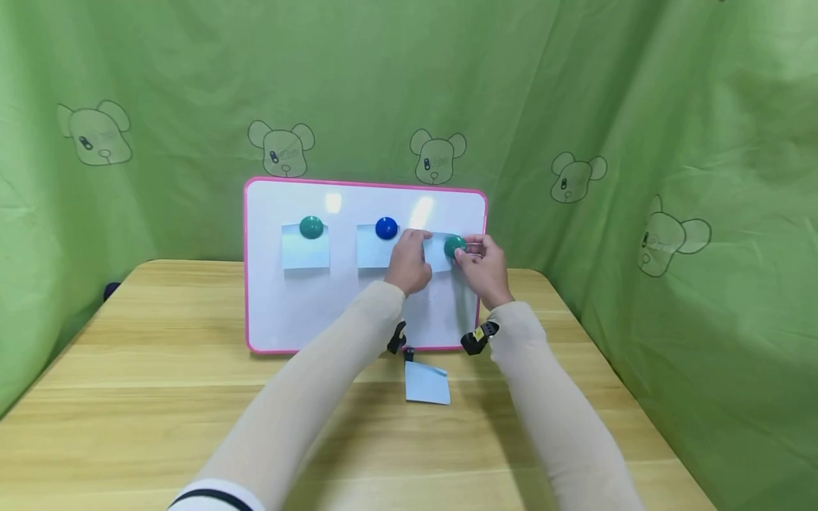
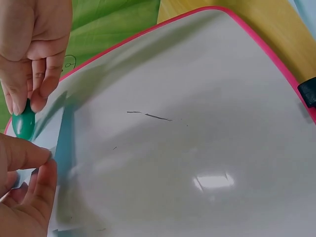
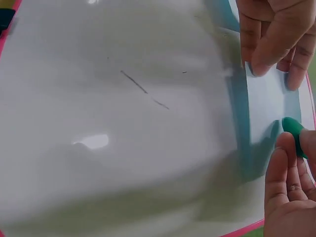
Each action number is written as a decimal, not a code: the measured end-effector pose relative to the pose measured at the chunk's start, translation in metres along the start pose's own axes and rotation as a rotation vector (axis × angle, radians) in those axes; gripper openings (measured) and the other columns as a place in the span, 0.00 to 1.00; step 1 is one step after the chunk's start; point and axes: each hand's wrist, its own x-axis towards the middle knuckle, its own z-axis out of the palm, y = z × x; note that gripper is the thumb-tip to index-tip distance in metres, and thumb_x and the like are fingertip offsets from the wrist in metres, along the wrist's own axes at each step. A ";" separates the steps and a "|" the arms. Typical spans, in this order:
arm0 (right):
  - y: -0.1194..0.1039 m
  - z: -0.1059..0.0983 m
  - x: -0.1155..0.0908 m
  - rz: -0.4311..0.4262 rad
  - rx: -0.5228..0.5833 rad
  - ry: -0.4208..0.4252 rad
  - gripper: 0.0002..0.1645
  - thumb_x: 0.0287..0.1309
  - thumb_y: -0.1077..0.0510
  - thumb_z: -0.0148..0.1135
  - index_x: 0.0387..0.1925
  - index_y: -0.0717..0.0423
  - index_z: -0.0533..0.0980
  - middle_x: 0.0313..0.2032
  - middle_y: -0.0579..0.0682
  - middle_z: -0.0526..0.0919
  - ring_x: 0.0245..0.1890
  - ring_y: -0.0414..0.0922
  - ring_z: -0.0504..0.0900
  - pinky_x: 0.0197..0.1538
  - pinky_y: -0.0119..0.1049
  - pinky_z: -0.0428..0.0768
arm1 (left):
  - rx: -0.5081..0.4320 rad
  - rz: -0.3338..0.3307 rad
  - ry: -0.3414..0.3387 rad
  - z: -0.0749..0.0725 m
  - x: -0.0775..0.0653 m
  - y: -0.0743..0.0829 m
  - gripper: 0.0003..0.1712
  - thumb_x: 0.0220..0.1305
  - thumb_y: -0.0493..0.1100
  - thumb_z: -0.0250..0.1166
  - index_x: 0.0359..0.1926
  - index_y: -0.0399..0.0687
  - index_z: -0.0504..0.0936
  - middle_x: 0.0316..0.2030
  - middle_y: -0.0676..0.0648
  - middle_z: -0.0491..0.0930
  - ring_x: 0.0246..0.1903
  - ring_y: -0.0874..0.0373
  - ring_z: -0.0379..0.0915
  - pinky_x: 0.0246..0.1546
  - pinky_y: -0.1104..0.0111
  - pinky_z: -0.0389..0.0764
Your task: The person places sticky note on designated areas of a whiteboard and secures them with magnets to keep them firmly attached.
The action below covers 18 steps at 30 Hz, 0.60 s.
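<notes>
My left hand (image 1: 410, 261) pinches the left edge of a light blue paper sheet (image 3: 266, 101) against the whiteboard (image 1: 287, 312). Between thumb and fingers, my right hand (image 1: 487, 268) holds a round green magnet (image 1: 454, 246) at the sheet's right part. Whether the magnet touches the board I cannot tell. In the left wrist view the green magnet (image 2: 23, 123) sits just beyond the left thumb. To the left, a blue magnet (image 1: 386, 228) lies over the top of a second sheet (image 1: 372, 252), partly behind my left hand. Farther left, another green magnet (image 1: 311, 227) lies over a third sheet (image 1: 305, 254).
The pink-framed whiteboard stands upright on a wooden table (image 1: 172, 397). A loose light blue sheet (image 1: 427, 383) lies in front of it, near a small black piece (image 1: 409, 353) at the board's lower edge. Green curtains (image 1: 358, 85) hang behind and at the sides.
</notes>
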 end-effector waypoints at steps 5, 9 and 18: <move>-0.003 0.005 0.003 0.021 0.046 0.026 0.21 0.63 0.65 0.59 0.56 0.63 0.69 0.45 0.58 0.75 0.41 0.46 0.80 0.46 0.31 0.81 | 0.007 -0.002 -0.014 -0.002 0.000 0.002 0.31 0.58 0.26 0.62 0.64 0.42 0.69 0.61 0.45 0.68 0.62 0.55 0.63 0.66 0.70 0.60; -0.004 0.011 0.006 0.037 0.053 0.063 0.21 0.63 0.65 0.59 0.56 0.62 0.69 0.44 0.58 0.76 0.40 0.46 0.81 0.46 0.31 0.81 | 0.018 -0.011 -0.026 -0.002 0.000 0.004 0.32 0.59 0.27 0.61 0.65 0.43 0.68 0.63 0.46 0.67 0.66 0.56 0.60 0.67 0.69 0.59; -0.010 0.025 0.011 0.093 0.139 0.141 0.20 0.64 0.65 0.59 0.56 0.61 0.68 0.40 0.57 0.80 0.38 0.44 0.84 0.44 0.30 0.82 | 0.034 -0.033 -0.079 -0.004 0.001 0.009 0.34 0.60 0.27 0.62 0.67 0.43 0.65 0.66 0.45 0.64 0.67 0.55 0.57 0.67 0.68 0.58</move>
